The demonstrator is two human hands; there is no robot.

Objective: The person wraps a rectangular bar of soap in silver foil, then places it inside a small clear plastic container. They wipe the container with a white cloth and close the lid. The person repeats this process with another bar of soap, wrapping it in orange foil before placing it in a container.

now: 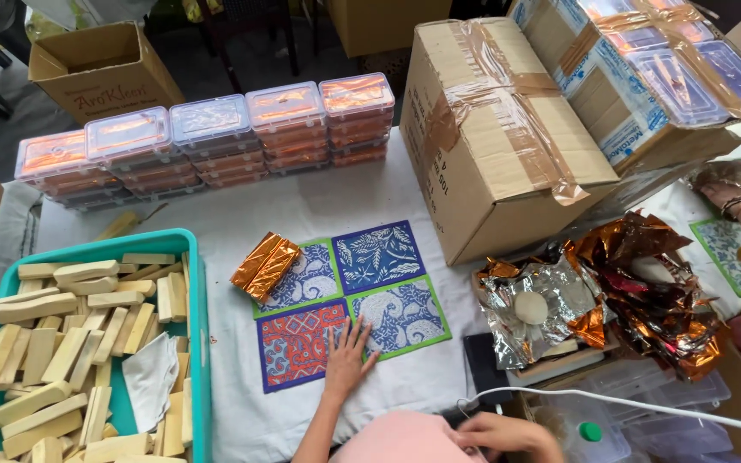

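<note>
Patterned paper squares (349, 296), four of them, lie edge to edge in a block on the white-covered table (319, 201): two blue-and-white, one with a green border, one red and blue. My left hand (346, 358) rests flat where the red-blue square meets the green-bordered one, fingers (355, 333) spread, palm down, pinching nothing. My right hand (499, 433) sits low at the frame's bottom edge, close to my body beside a pink cloth (400, 439), fingers curled; cannot tell whether they hold anything.

Foil-wrapped bar (265, 264), copper coloured, lies tilted on the top-left square's corner. Teal crate (200, 343) to my left, heaped with pale yellow bars (62, 343) and a white cloth (149, 377). Clear lidded boxes (207, 141) stacked in a row along the far table edge. Taped cardboard box (495, 137) to the right of the squares. Crumpled silver and copper foil (593, 296) below it, a round white piece (531, 307) on top. White cable (611, 399) runs across near the right hand. Another person's hand (731, 201), with bangles, at far right.
</note>
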